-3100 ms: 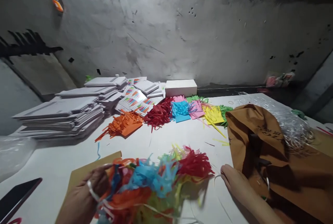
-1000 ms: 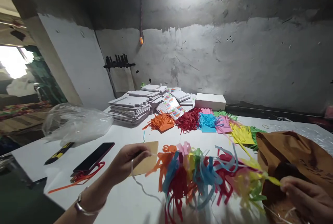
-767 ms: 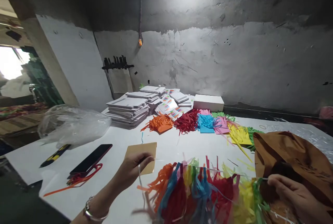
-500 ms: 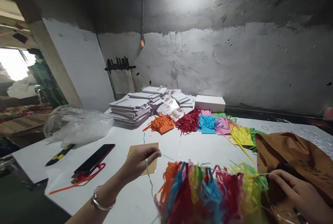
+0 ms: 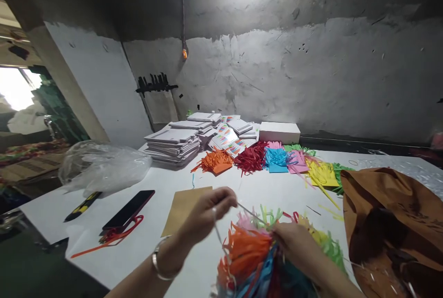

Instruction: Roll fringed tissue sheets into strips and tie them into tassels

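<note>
white table: left hand pinches ribbon taut at nine o'clock, right hand clutches paper fringes; bunching them likely needs steady tension.

No text, label, brand or number is legible.
Bag, near right: dark printed marks on its upper face, too blurred to read.
Cards, far centre, just right of the stacks: only a coloured pattern can be made out; any lettering is too small to tell.
</note>
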Demonstrator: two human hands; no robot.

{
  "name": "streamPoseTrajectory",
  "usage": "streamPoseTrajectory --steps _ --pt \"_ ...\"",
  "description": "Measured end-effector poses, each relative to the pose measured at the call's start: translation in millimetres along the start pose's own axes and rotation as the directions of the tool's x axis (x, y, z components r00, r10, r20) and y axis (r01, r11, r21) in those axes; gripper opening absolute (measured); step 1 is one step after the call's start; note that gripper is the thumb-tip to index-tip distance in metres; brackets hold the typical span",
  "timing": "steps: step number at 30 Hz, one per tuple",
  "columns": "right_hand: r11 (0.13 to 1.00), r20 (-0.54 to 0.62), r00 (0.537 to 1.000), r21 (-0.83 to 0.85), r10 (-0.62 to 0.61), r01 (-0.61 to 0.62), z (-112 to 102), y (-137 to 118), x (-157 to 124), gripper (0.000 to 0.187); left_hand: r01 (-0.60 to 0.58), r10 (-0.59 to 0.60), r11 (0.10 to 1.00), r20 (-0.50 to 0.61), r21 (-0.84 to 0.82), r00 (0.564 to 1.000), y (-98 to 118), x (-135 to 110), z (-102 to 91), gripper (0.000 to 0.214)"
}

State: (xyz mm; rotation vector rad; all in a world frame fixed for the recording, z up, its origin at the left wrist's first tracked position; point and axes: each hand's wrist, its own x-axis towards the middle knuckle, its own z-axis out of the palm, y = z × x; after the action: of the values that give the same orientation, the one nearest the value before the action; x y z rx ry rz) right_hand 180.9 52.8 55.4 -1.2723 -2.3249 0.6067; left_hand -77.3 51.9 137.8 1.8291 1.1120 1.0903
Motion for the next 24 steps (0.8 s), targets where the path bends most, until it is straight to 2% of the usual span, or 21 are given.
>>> streamPoseTrajectory --steps 1,2,3,6,8,10,11,13,15,16,17,19,21,24 --pt "0.999 -0.001 0.999 0.037 0.033 -0.033 -8.5 10.3 -3.5 0.031 0.059 -0.056 0.997 -0.078 0.040 0.995 -9.1 -0.7 -15.3 0.054" --pt "0.995 0.011 0.999 0.085 0.053 -0.054 -18.8 18.5 -7.7 0.029 0.099 -0.091 0.993 -0.102 0.071 0.991 -18.5 -0.3 -30.7 0.055" --pt "0.989 0.029 0.998 0.132 0.059 -0.062 -30.4 23.9 -12.2 0.031 0.128 -0.118 0.986 -0.099 0.103 0.988 -27.4 1.4 -45.7 0.054" --pt "0.935 0.054 0.995 0.340 0.085 -0.098 -67.5 22.9 -22.8 0.041 0.171 -0.181 0.958 0.020 0.231 0.983 -46.1 12.1 -84.4 0.039" --pt "0.868 0.042 0.990 0.477 0.136 -0.139 -90.2 14.1 -26.2 0.047 0.176 -0.208 0.920 0.055 0.351 0.977 -48.8 19.9 -100.3 0.037" --pt "0.832 0.011 0.984 0.532 0.179 -0.157 -108.8 5.8 -28.2 0.050 0.166 -0.202 0.872 0.030 0.461 0.979 -43.7 23.3 -101.7 0.043" --pt "0.842 -0.016 0.982 0.518 0.187 -0.152 -116.1 3.0 -29.2 0.050 0.140 -0.181 0.854 0.033 0.501 0.983 -39.3 22.6 -94.8 0.045" --pt "0.872 -0.068 0.977 0.467 0.201 -0.147 -126.0 -0.1 -31.5 0.050 0.006 -0.099 0.849 0.146 0.529 0.984 -29.7 16.5 -64.4 0.050" --pt "0.887 -0.092 0.973 0.435 0.214 -0.154 -130.3 -0.8 -34.8 0.050 -0.236 0.045 0.854 0.385 0.465 0.922 -23.6 7.7 -16.4 0.055" --pt "0.888 -0.095 0.971 0.433 0.219 -0.157 -130.9 -0.5 -37.0 0.049 -0.322 0.108 0.844 0.452 0.429 0.886 -22.6 3.9 10.1 0.058" --pt "0.885 -0.097 0.969 0.438 0.225 -0.161 -130.9 0.4 -40.0 0.049 -0.384 0.151 0.823 0.491 0.418 0.858 -23.1 1.2 35.4 0.060" --pt "0.874 -0.096 0.964 0.451 0.246 -0.178 -130.6 5.1 -48.7 0.048 -0.462 0.184 0.766 0.537 0.447 0.823 -26.8 0.2 74.5 0.034" --pt "0.877 -0.085 0.959 0.433 0.271 -0.210 -131.1 15.1 -61.5 0.049 -0.503 0.174 0.730 0.586 0.463 0.791 -31.5 4.1 90.9 0.018" --pt "0.910 -0.033 0.960 0.330 0.277 -0.251 -131.3 36.7 -85.3 0.049 -0.525 0.158 0.728 0.636 0.442 0.755 -34.0 11.7 79.5 0.021"
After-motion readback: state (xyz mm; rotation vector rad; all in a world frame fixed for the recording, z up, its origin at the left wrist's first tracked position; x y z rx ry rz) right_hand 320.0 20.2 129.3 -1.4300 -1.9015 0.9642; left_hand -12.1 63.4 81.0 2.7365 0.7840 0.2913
